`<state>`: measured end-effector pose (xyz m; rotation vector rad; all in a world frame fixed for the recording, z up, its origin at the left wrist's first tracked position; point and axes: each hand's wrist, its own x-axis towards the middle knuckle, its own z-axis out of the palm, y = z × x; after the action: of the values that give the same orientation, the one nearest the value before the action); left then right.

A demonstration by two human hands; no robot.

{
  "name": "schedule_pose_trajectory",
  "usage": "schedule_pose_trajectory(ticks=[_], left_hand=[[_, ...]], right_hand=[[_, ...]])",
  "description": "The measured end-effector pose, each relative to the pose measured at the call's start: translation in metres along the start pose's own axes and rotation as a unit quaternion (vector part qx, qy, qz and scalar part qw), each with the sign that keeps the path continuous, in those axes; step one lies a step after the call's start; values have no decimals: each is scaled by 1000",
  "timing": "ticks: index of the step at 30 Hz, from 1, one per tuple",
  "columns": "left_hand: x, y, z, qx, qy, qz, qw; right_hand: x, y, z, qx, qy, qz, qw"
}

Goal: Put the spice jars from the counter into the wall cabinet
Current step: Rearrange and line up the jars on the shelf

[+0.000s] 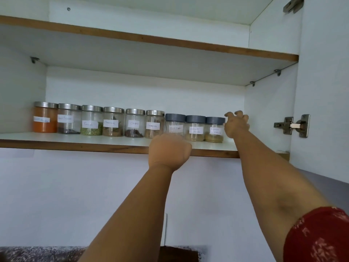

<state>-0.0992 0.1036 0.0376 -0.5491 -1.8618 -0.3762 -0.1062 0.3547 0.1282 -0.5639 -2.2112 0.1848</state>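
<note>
- Nine spice jars (pixel 135 123) stand upright in a row on the lower shelf (pixel 75 138) of the wall cabinet (pixel 270 103), long axes vertical, each just beside the next.
- R hand (pixel 236 124) is at the row's 3 o'clock end, touching or just beside the Garam Masala jar (pixel 215 129); its fingers (pixel 238 114) are loosely curled, grasping nothing visible. That jar lies at 9 o'clock from them.
- L hand (pixel 169 150) is at 6 o'clock of the Black Pepper jar (pixel 175 124), at the shelf's front edge; fingers hidden, can't tell the grip.
- Judgement: R hand is nearer the end jar; prob. only a nudge toward 9 o'clock is left.
</note>
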Motion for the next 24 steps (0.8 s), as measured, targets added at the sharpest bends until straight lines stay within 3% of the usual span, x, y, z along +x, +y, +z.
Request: schedule_pose_trajectory(ticks=[2,7,12,17,22,24], left_hand=[[2,-1,-3,-5,-33,-2,999],[-1,-13,-28,-39,-151,42,987],[-54,-8,-55,8,-206,39,978],[-90,-14,-81,1,-174,-10,985],[-104,-26,-97,-92,-114,-134,980],[-113,-20,-105,-118,-99,-109,982]], right_hand=[[-21,-9,-3,21,-33,21,999],[-70,-25,-15,35,-37,-49,997],[-138,-48,-27,178,-16,-61,982],[-206,-62,-36,141,-22,-97,985],[-253,-57,-55,90,43,-94,991],[-268,-51,-66,77,61,-88,991]])
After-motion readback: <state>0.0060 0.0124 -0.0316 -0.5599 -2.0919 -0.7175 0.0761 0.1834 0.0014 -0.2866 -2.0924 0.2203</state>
